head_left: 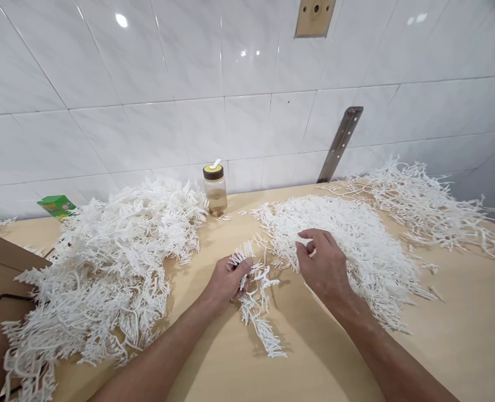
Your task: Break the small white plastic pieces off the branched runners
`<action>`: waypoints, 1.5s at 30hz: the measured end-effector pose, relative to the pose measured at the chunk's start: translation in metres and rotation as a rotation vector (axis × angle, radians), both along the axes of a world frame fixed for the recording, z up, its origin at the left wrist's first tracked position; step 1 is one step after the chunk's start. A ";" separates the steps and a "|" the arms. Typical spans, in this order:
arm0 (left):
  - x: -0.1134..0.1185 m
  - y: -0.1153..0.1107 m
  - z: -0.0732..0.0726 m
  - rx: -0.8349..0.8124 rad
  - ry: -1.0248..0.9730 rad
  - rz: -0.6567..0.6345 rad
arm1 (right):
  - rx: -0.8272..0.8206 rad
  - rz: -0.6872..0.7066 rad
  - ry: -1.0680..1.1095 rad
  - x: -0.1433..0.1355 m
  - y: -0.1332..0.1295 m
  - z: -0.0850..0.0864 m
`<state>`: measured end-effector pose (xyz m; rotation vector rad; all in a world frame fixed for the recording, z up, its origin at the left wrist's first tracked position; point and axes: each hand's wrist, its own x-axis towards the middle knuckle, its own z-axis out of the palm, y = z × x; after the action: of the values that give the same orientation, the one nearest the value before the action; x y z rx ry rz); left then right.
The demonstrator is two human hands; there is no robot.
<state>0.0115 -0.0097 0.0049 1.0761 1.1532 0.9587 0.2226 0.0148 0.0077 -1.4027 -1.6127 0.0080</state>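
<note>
In my left hand (231, 277) is a bunch of thin white branched strands (266, 329), pinched between thumb and fingers. The bunch hangs down towards the tabletop, its lower end spread like a comb. My right hand (323, 262) hovers at the left edge of a flat heap of short white sticks (356, 240). Its thumb and index fingertips are slightly apart with nothing visible between them; the other fingers curl inward. A taller pile of white branched strands (125, 251) lies to the left of my left hand.
A looser heap of long white strands (427, 206) lies at the far right. By the tiled wall stands a clear jar (217, 195) with a dark-rimmed yellow lid. A green box (57, 205) and a brown cardboard box (4, 301) are at left. A metal strip (340, 144) leans on the wall.
</note>
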 end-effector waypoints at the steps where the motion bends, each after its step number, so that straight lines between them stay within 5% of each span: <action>1: 0.001 0.000 -0.001 0.006 0.006 0.010 | -0.002 0.096 0.018 -0.005 -0.004 0.002; 4: 0.004 -0.001 -0.003 0.042 0.052 0.039 | -0.087 0.460 0.041 -0.026 -0.017 0.004; 6: 0.005 -0.001 -0.005 0.060 0.082 0.049 | -0.103 0.521 0.003 -0.038 -0.023 0.001; 11: 0.004 0.000 -0.008 0.036 0.070 0.045 | -0.170 0.434 -0.048 -0.046 -0.027 -0.008; 24: 0.011 -0.001 -0.002 0.087 0.215 0.134 | -0.004 0.325 -0.217 -0.057 -0.032 -0.017; 37: 0.012 0.000 -0.010 0.160 0.292 0.195 | -0.125 0.384 -0.168 -0.052 -0.028 -0.019; 45: 0.009 -0.011 -0.003 0.473 0.464 0.257 | -0.323 0.286 -0.007 -0.061 -0.027 -0.021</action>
<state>0.0201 -0.0212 0.0021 1.6168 1.5103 1.2622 0.1618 -0.0120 -0.0131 -1.3955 -1.8649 0.4487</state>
